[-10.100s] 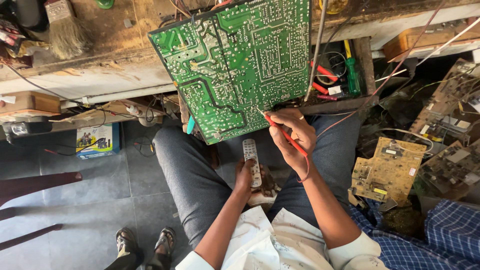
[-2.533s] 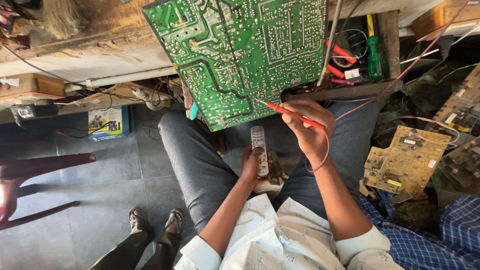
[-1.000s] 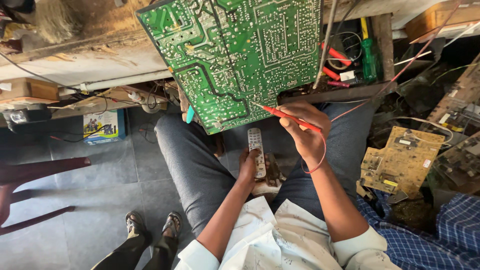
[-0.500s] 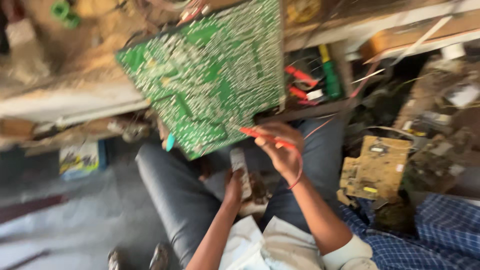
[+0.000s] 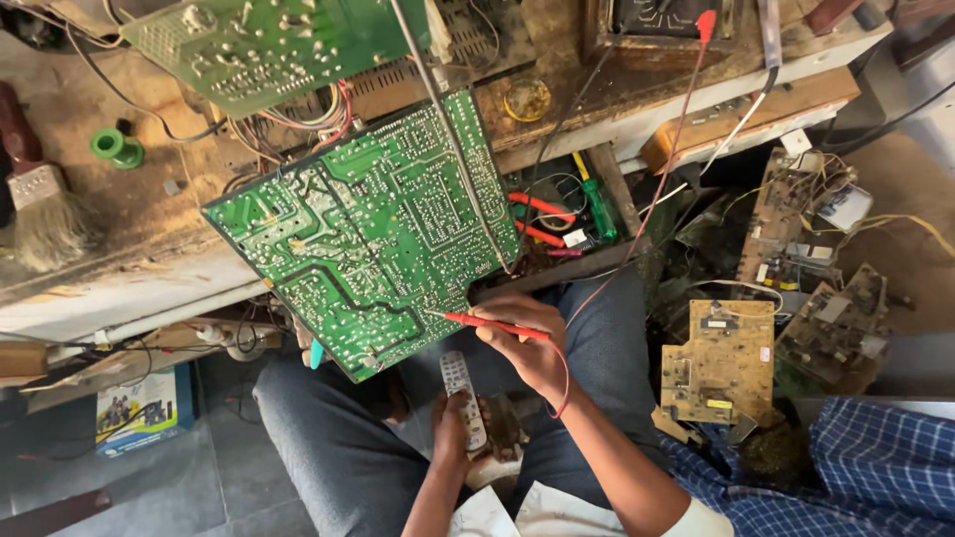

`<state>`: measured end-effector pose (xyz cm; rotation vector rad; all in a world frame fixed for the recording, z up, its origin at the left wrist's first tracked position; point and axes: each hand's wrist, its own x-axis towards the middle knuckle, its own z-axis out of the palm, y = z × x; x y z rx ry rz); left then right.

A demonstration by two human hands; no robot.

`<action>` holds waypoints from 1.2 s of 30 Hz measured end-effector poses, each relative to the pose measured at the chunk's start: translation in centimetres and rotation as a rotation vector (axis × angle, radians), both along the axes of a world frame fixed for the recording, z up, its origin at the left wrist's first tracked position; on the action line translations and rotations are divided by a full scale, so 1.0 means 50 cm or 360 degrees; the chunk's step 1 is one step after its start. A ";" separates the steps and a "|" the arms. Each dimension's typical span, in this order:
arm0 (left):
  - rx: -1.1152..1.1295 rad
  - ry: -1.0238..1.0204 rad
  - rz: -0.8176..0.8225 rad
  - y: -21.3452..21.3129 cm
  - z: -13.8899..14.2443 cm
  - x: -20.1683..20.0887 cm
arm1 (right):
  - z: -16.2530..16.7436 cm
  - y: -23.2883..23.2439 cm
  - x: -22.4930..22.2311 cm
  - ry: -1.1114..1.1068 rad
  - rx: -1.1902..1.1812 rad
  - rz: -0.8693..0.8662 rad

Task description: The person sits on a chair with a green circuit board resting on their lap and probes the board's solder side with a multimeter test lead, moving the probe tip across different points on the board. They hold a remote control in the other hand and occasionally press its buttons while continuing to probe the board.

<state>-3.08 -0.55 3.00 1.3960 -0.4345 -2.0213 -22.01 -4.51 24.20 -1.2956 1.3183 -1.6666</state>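
A large green circuit board (image 5: pixel 373 224) leans from the bench edge over my lap, solder side up. My right hand (image 5: pixel 527 348) grips a red test probe (image 5: pixel 487 324) whose metal tip touches the board's lower right edge. A red lead runs from the probe up to the bench. My left hand (image 5: pixel 450 428) holds a grey remote control (image 5: pixel 464 398) upright between my knees, below the board.
A second green board (image 5: pixel 269 40) lies on the worn wooden bench, with a brush (image 5: pixel 40 204) and green tape roll (image 5: pixel 117 147) at left. An open drawer (image 5: pixel 557 219) holds screwdrivers. Bare brown boards (image 5: pixel 718 360) pile at right beside blue checked cloth (image 5: pixel 856 467).
The view has swung upward, showing more of the bench top. My hands keep their grips; the probe tip stays at the board's lower right edge.
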 end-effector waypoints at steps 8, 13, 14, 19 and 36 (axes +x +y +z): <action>0.0067 -0.0039 -0.0012 -0.003 -0.003 -0.001 | 0.015 -0.001 0.001 0.0093 -0.0049 -0.0028; 0.0090 -0.0148 0.0000 -0.001 -0.012 0.005 | 0.008 -0.001 0.008 0.0190 -0.0008 -0.0076; 0.0069 -0.0139 -0.0015 0.003 -0.011 0.011 | 0.006 0.000 0.013 0.0181 0.0000 -0.0062; 0.0045 -0.0037 -0.0021 -0.004 -0.005 0.015 | 0.005 -0.005 0.023 -0.0027 -0.0030 0.0019; 0.0036 -0.0018 -0.0009 -0.009 0.000 0.014 | 0.004 -0.008 0.023 0.0053 0.0014 0.0002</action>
